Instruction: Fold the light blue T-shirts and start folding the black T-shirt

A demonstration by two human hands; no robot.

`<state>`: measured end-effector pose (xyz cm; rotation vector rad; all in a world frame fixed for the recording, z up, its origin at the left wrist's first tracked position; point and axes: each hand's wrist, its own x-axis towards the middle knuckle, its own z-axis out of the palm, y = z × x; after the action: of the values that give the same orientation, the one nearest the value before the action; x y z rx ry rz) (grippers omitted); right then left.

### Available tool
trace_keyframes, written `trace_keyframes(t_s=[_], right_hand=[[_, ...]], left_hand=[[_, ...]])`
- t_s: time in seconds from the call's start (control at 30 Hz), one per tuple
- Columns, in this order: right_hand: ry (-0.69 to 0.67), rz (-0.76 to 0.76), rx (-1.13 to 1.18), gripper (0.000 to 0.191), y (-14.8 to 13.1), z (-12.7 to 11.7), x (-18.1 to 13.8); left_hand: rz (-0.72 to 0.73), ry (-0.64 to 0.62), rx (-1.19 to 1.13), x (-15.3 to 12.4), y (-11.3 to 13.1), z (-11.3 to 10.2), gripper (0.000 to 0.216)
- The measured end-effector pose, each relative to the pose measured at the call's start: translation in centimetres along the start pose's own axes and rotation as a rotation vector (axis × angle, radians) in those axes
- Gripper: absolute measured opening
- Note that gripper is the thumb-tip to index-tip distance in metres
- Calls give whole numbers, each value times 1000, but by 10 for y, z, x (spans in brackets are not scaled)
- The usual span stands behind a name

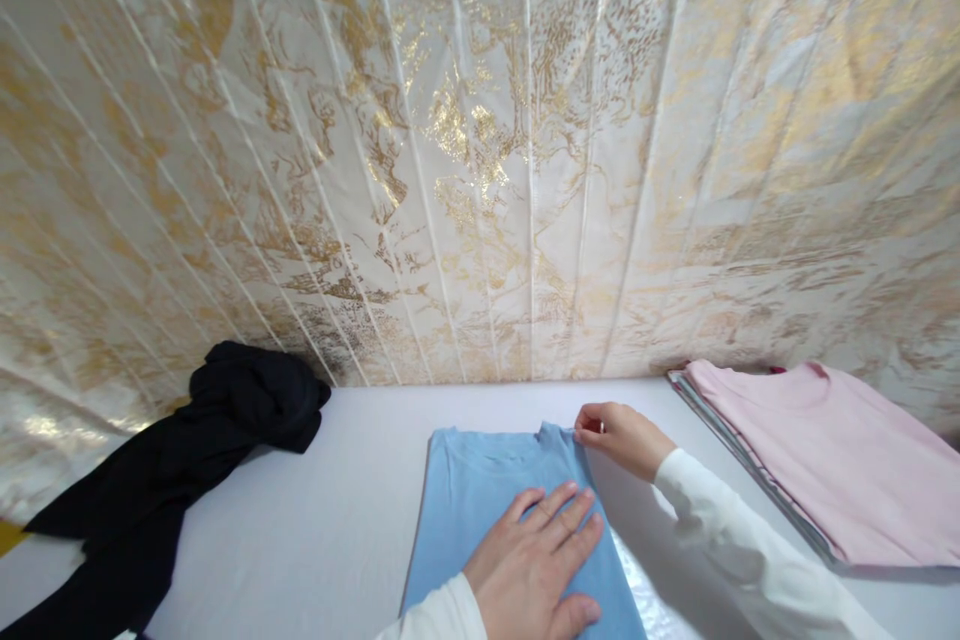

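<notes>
A light blue T-shirt (457, 510) lies folded into a narrow rectangle on the white table, its neckline at the far end. Flat on the right part of its front rests my left hand (536, 555), fingers spread. My right hand (619, 437) pinches the shirt's far right corner by the shoulder between thumb and fingertips. The cloth beside the neckline rises in a small fold there. The near end of the shirt runs out of view at the bottom.
Crumpled black clothing (225, 430) lies at the left. On the right is a stack of folded shirts with a pink shirt (840, 460) on top. Behind the white table (300, 540) stands a wall covering (480, 170) with gold patterns. Shiny material (637, 580) shows by the blue shirt's right edge.
</notes>
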<state>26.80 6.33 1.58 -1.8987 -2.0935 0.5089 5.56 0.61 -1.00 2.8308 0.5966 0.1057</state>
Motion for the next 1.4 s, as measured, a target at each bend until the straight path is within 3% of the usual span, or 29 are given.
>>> trace_keyframes(t_s=[0.1,0.4,0.6,0.8,0.93,1.03,1.2,1.4], right_hand=[[-2,-36,29,14,3,1,3],[42,53,-34,10,17,6,3],[28,-39,18,12,-3,-7,-7],[-28,-113,112,15,-23,17,-8],[-13,-172,124,14,-31,16,-2],[-9,-242,140,16,-47,12,9],[-20,-356,142,17,-90,35,42],[-13,-410,78,14,-130,62,67]], left_hand=[[-14,12,-2,1,1,1,60],[10,32,27,0,0,1,60],[-7,63,78,2,0,8,60],[-1,93,65,-1,3,1,58],[37,114,30,-5,1,-7,58],[-26,120,23,-18,-5,-10,60],[-347,145,132,-67,-16,5,62],[-349,181,293,-92,-26,28,67]])
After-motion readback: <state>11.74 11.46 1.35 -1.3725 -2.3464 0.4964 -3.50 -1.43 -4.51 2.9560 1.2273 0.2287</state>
